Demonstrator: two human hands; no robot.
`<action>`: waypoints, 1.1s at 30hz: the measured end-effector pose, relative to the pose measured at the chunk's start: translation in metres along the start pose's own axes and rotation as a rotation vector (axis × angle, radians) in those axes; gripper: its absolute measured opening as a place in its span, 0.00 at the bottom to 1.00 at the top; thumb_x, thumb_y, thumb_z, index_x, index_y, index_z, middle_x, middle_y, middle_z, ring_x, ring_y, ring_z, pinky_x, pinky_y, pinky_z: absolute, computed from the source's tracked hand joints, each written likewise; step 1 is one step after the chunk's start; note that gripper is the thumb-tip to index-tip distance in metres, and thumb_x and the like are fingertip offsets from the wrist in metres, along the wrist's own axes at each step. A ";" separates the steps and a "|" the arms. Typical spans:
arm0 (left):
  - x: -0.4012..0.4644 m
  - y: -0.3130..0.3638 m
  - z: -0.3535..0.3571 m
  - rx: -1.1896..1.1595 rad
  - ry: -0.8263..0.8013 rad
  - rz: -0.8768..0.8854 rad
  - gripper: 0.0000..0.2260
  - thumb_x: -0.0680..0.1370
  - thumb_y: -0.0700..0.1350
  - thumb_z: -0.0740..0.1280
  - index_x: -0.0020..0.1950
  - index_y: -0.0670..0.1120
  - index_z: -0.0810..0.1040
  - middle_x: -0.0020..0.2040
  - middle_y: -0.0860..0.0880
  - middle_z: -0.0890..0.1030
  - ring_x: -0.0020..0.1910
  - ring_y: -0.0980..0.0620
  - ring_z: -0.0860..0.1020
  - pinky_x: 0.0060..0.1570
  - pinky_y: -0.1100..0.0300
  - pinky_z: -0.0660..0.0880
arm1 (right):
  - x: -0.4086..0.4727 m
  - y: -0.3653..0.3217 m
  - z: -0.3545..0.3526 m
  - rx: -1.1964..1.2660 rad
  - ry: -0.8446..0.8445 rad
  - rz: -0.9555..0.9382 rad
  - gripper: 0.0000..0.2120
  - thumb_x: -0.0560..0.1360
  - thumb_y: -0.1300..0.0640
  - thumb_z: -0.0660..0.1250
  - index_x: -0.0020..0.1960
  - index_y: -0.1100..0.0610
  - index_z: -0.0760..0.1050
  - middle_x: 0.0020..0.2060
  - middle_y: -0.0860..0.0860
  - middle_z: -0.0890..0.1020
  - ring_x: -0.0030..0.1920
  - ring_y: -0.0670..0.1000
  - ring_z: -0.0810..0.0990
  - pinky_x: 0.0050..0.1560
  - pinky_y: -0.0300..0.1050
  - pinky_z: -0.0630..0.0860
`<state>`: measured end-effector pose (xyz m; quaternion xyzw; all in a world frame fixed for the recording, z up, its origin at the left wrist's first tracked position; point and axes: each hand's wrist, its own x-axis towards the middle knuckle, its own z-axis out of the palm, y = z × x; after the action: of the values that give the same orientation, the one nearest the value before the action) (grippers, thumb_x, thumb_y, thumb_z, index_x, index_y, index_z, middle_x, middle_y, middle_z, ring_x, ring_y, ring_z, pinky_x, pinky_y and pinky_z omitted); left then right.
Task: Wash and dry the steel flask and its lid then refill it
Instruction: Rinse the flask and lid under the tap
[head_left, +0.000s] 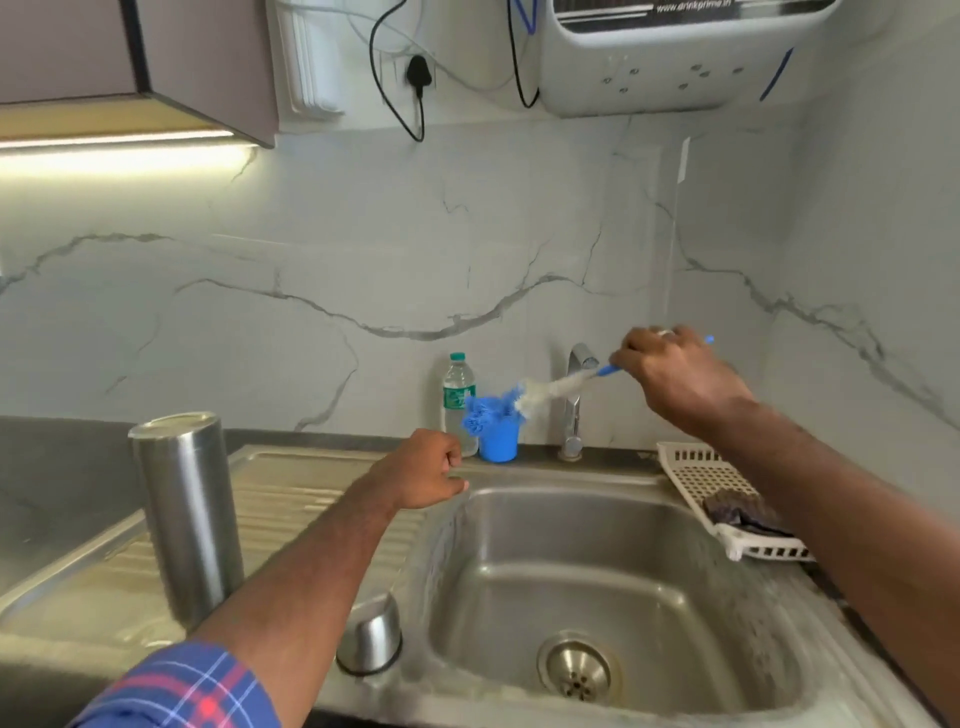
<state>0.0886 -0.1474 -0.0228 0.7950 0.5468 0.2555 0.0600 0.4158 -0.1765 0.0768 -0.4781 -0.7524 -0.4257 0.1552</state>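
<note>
Up at the far right, the right hand (670, 371) grips the blue handle of a bottle brush (550, 392), fingers curled round it, so the white bristle head slants down to the left over the blue cup (500, 435). That cup stands on the far edge of the sink, just right of a clear plastic water bottle (458, 402) with a green cap and label; blue bristles or cloth stick out of the cup's left side, though the blur makes it hard to tell which. The steel tap (574, 405) rises just right of the cup, behind the brush.

The left hand (423, 470) is closed in a loose fist with nothing in it, resting near the far left corner of the basin, at the right end of the ribbed drainboard (291, 499).

The steel flask (187, 514) stands upright on the drainboard at the left, well apart from both hands. Its lid (371, 642), a rounded steel cap, sits at the near left rim of the sink basin (597, 597), partly hidden by the left forearm. The basin holds only its round drain strainer (579, 667).

To the right, a white slotted plastic tray (711, 483) lies on the counter's edge with a dark scrub pad (737, 512) in it. A water purifier (675, 52) hangs on the wall above.
</note>
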 end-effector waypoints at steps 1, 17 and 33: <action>0.011 0.000 0.000 0.002 -0.011 0.002 0.10 0.73 0.45 0.77 0.49 0.43 0.80 0.45 0.47 0.81 0.45 0.48 0.80 0.47 0.52 0.78 | 0.017 0.008 0.000 -0.033 0.046 -0.031 0.17 0.76 0.66 0.61 0.60 0.57 0.81 0.53 0.56 0.81 0.49 0.60 0.80 0.52 0.54 0.72; 0.115 -0.071 0.027 -0.029 -0.027 0.011 0.14 0.70 0.42 0.77 0.36 0.49 0.72 0.35 0.53 0.75 0.32 0.56 0.72 0.36 0.61 0.71 | 0.182 0.028 0.080 -0.305 -0.165 -0.260 0.15 0.78 0.65 0.61 0.58 0.52 0.80 0.54 0.51 0.79 0.56 0.55 0.78 0.60 0.50 0.71; 0.145 -0.080 0.040 -0.014 -0.065 0.065 0.13 0.71 0.44 0.76 0.37 0.52 0.71 0.39 0.51 0.76 0.38 0.52 0.75 0.40 0.55 0.76 | 0.209 -0.022 0.151 -0.405 -0.389 -0.142 0.14 0.76 0.70 0.67 0.55 0.55 0.78 0.55 0.52 0.76 0.63 0.55 0.72 0.68 0.62 0.63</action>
<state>0.0796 0.0224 -0.0376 0.8198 0.5167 0.2352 0.0749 0.3200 0.0618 0.1112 -0.5181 -0.6992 -0.4776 -0.1209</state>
